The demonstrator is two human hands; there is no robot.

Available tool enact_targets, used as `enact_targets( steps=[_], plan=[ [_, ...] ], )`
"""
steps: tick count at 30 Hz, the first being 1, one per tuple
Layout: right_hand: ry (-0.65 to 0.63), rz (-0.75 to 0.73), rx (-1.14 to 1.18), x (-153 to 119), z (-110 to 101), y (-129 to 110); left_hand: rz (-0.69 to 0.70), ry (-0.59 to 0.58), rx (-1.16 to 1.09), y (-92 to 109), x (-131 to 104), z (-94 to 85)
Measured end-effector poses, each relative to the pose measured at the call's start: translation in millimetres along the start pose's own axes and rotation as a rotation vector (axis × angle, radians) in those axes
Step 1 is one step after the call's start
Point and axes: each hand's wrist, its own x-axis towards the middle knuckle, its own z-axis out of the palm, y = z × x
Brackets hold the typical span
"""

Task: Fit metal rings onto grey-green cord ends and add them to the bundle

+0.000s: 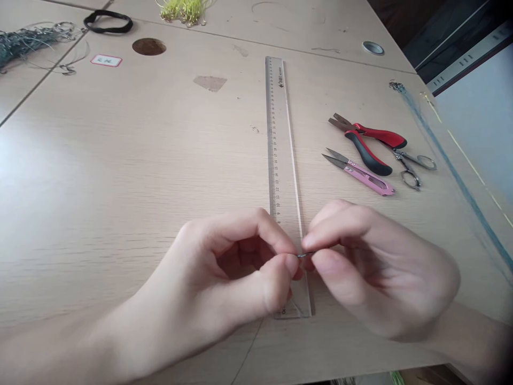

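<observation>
My left hand (224, 278) pinches a short, thin, dark cord (301, 255) between thumb and forefinger. My right hand (380, 272) is closed on the other end of it, thumb and fingertips nearly together. Only a small stretch of the cord shows between the two hands, so its exact kind is unclear. A fine line trails down from my left fingers towards the table's near edge. Both hands are above the lower end of a clear plastic ruler (282, 144), which lies lengthwise on the table.
Right of the ruler lie red-and-black pliers (368, 144), pink thread snips (363, 174) and folding scissors (412, 168). A blue strand bundle (452, 166) runs along the right edge. Tangled dark line (32, 43), a black band (108, 21) and yellow-green strands (184, 9) are at the back.
</observation>
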Motion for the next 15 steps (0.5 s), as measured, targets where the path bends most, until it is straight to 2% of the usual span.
enact_targets(
  steps=[2,5,11,15],
  plan=[
    [0.022,0.102,0.055,0.3,0.1,-0.3,0.024,0.027,0.028,0.1,-0.3,0.2],
    [-0.053,0.222,0.105,1.7,-0.8,-0.4,0.058,0.047,0.137,-1.7,-3.0,-0.2],
    [-0.113,0.256,0.084,2.5,-1.2,-4.4,0.119,0.024,0.293,-7.7,-8.5,-3.0],
    [-0.128,0.26,0.11,1.0,-1.6,-5.4,0.1,0.03,0.292,-7.0,-7.9,-4.2]
  ],
)
